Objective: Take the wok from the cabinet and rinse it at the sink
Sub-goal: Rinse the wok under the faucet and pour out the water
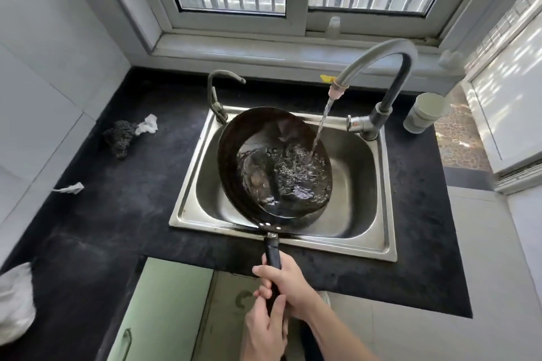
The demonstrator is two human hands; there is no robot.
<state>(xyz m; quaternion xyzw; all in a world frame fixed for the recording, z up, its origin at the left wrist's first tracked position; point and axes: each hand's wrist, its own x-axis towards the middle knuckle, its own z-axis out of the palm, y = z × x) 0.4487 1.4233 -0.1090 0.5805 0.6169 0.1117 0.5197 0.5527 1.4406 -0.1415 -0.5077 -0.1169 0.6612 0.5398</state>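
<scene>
1. Just ahead of both hands, over the sink (187,184): the wok (234,141). It is dark and tilted, and water churns in its bowl. Its near rim lies at the sink's front edge; I cannot tell whether it rests there or hangs just above.
2. The wok handle (272,255) runs from the bowl back toward the person. The right hand (286,281) wraps it, with fingers curled round the far side. The left hand (264,331) clasps it just behind, thumb laid up along the top. The two hands touch.
3. Hidden: the end of the handle, buried inside the two grips. The left wrist is cut off by the bottom edge, and the right forearm runs out at the lower right.
4. Beyond the hands and to the right: the tall faucet (396,73). Its water stream (322,123) falls into the wok's far right side.
5. Beyond the hands and to the left: a smaller tap (215,91) at the sink's back corner.
6. Further right of the faucet base: a pale cup (425,114) on the black countertop (117,228).
7. Well left of the hands: a dark scourer (120,138) touching a white scrap (148,124). Nearer the person lies a paper scrap (70,188). A white crumpled bundle (14,302) is cut off by the left edge, too blurred to identify.
8. Below and left of the left hand: a green cabinet door (164,302), its lower part out of frame.
</scene>
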